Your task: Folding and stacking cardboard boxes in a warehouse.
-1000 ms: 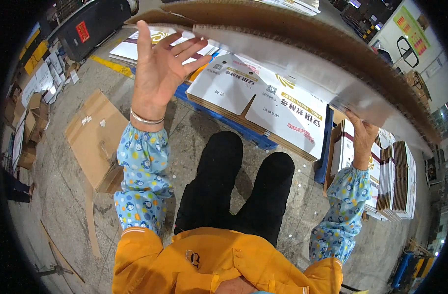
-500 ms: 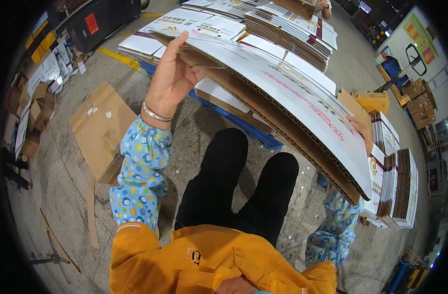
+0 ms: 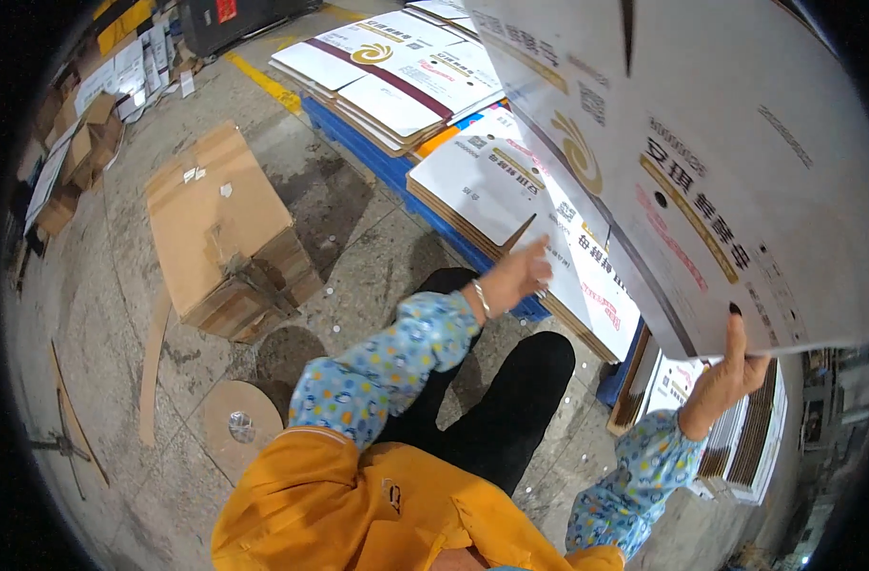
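Observation:
My right hand [image 3: 729, 385] grips the lower edge of a large white flattened carton [image 3: 710, 171], which stands raised and tilted at the upper right. Gold and red print and a swirl mark its face; the thumb lies against that face, while the other fingers are partly behind the edge. My left hand [image 3: 518, 281] is off this carton, its fingers apart and slightly blurred, holding nothing I can see. It hovers over the near edge of a low stack of white flattened cartons [image 3: 501, 186] on a blue pallet [image 3: 358, 147].
More flattened cartons [image 3: 406, 71] lie farther back on the pallet. A taped brown box [image 3: 215, 209] stands on the floor at left, near a round cardboard disc [image 3: 234, 419]. Bundled cartons [image 3: 739, 428] are at right, and loose cardboard [image 3: 92, 143] lies far left.
My left hand has let go of the flattened carton and moved right and down toward the low stack. My right hand has swung the carton up to the right, its printed face now toward me.

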The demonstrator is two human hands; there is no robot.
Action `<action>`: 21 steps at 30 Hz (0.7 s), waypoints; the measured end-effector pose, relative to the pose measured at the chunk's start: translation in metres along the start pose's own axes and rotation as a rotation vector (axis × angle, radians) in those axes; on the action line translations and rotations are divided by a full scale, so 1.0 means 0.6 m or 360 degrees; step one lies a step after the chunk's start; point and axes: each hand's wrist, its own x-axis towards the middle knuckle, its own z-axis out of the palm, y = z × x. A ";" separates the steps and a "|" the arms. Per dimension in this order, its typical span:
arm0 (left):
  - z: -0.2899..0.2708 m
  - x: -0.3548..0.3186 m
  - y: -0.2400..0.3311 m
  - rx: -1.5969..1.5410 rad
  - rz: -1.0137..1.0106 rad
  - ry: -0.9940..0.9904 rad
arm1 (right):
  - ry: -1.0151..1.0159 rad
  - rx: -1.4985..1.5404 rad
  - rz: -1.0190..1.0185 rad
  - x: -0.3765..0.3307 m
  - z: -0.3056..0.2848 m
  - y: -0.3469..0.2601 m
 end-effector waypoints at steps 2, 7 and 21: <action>-0.001 0.028 -0.059 -0.0107 -0.0209 -0.0129 | 0.0073 -0.0109 -0.0071 -0.006 -0.011 -0.006; 0.038 0.050 -0.132 -0.0297 -0.0362 -0.0283 | 0.0217 0.0001 0.0048 -0.024 -0.010 -0.040; 0.016 0.017 -0.043 0.0122 -0.0131 -0.0491 | 0.0661 -0.0124 0.0218 -0.023 -0.003 -0.010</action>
